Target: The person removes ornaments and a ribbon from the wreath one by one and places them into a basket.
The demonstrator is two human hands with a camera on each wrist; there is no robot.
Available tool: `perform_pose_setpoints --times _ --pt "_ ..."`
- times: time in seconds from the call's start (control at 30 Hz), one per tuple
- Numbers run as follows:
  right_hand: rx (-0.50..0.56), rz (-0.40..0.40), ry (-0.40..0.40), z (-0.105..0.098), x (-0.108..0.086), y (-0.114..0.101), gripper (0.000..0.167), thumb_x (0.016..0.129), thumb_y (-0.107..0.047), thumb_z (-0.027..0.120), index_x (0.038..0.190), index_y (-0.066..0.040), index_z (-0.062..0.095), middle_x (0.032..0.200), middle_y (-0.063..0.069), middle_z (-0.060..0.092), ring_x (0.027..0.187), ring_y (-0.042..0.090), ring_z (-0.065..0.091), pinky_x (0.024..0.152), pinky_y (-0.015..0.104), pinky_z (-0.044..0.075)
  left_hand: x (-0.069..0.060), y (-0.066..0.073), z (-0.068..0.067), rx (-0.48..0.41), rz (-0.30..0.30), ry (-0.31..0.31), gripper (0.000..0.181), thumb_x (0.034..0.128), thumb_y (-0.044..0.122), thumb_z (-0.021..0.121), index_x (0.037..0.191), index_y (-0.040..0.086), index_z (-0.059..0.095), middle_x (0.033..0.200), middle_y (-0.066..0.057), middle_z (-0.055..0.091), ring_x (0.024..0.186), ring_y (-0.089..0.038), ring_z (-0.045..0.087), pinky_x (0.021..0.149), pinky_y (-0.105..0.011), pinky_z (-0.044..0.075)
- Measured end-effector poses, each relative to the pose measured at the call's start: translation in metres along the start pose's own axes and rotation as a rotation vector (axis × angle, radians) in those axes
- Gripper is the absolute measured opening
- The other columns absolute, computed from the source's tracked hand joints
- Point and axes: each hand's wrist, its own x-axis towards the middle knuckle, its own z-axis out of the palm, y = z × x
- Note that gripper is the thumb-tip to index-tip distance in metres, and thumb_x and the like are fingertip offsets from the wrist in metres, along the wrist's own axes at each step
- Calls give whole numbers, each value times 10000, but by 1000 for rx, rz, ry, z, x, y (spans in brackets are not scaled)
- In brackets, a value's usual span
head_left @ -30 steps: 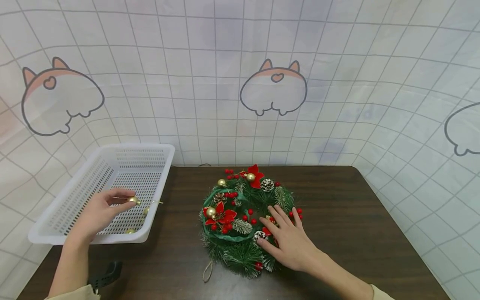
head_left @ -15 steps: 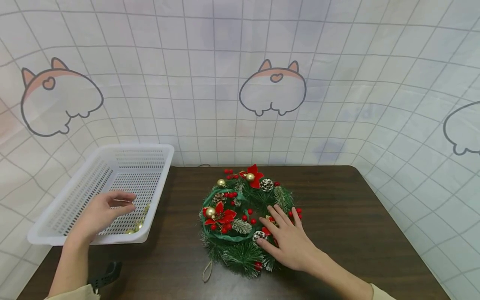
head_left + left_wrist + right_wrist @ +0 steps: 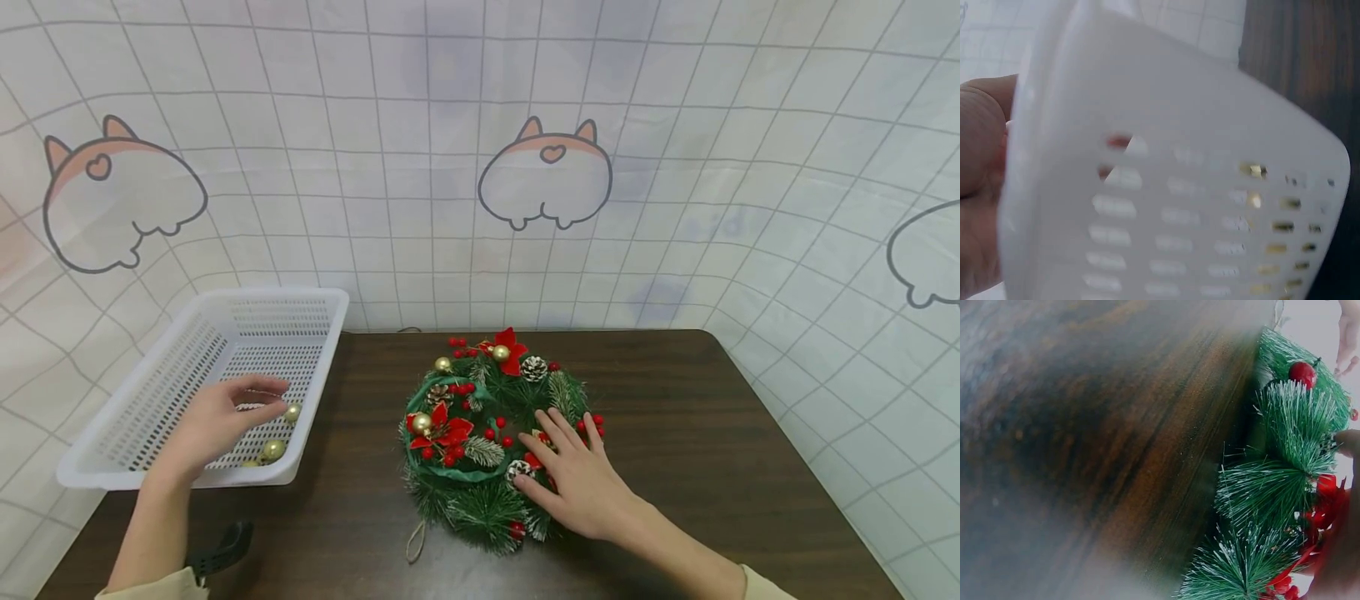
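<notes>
My left hand [image 3: 217, 421] hovers inside the white plastic basket [image 3: 322, 367], its thumb and fingers apart with nothing seen between them. Just beyond the thumb lies a gold ball ornament [image 3: 292, 412]; another gold ball [image 3: 274, 450] sits nearer the basket's front right corner. In the left wrist view the slotted basket wall [image 3: 1166, 100] hides most of the inside, and gold shows through its slots. Spread fingers of my right hand [image 3: 581, 487] rest on the right side of a green Christmas wreath [image 3: 487, 508] with red flowers, berries, pine cones and gold balls.
A brown wooden table [image 3: 675, 417] carries the basket at left and the wreath in the middle. A twine loop [image 3: 415, 543] sticks out at the wreath's front. Behind stands a white grid-patterned cloth [image 3: 420, 250] with cartoon prints.
A second ago my left hand pinched a gold ball; it let go and the ball dropped into the basket. The hand has since shifted slightly right. My right hand stays put.
</notes>
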Motion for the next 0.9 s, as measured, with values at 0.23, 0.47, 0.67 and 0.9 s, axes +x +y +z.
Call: perform_pose_setpoints --times 0.23,0.47,0.67,0.9 --pt "6 2 1 0 0 0 705 1031 -650 428 1499 -136 547 1638 171 311 1537 375 173 1163 705 -37 2 23 8 -26 94 -29 378 958 284 763 1246 46 704 1168 -110 719 1084 -313 672 849 -317 534" --pt "3 2 5 1 0 0 700 1033 -646 429 1497 -135 549 1636 171 316 1537 378 174 1163 703 -42 4 40 23 -81 149 -54 294 948 210 776 1201 74 715 1149 -53 723 1037 -223 688 875 -260 557" --pt "5 2 0 1 1 0 697 1034 -642 432 1499 -135 548 1636 171 315 1537 379 170 1162 706 -41 8 51 37 -120 204 -58 249 932 155 788 1162 80 728 1132 -29 719 1020 -203 676 900 -372 579" --pt "8 1 -9 0 2 -1 703 1034 -648 424 1495 -133 552 1637 170 313 1538 379 169 1162 706 -39 12 65 56 -137 267 -88 229 924 134 792 1139 82 736 1120 -38 717 979 -205 692 891 -459 582"
